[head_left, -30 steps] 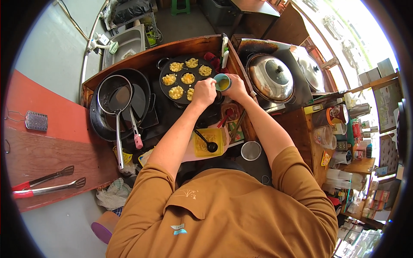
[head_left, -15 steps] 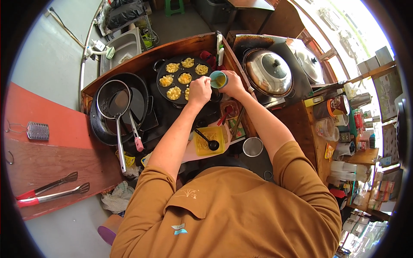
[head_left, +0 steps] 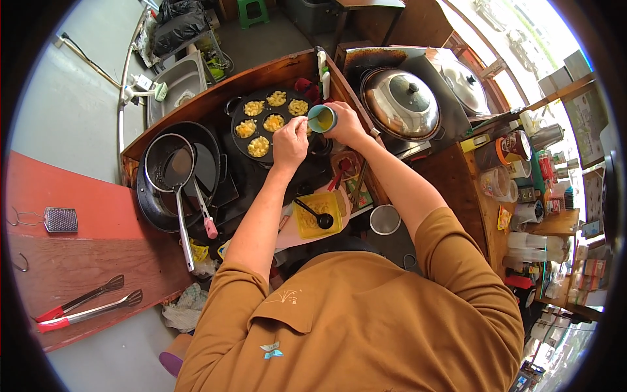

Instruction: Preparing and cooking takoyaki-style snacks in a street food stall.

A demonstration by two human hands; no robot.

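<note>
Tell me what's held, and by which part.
The right hand holds the blue cup by its right side; whether the left hand grips anything cannot be told.

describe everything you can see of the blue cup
The blue cup looks round and smooth, perhaps plastic, though its material is uncertain. Its open mouth shows a blue-green inner wall and yellowish liquid. It is held, seemingly tilted, near the right edge of the dark pan, gripped from its right by the right hand. The left hand is close on its left; contact is unclear.
</note>
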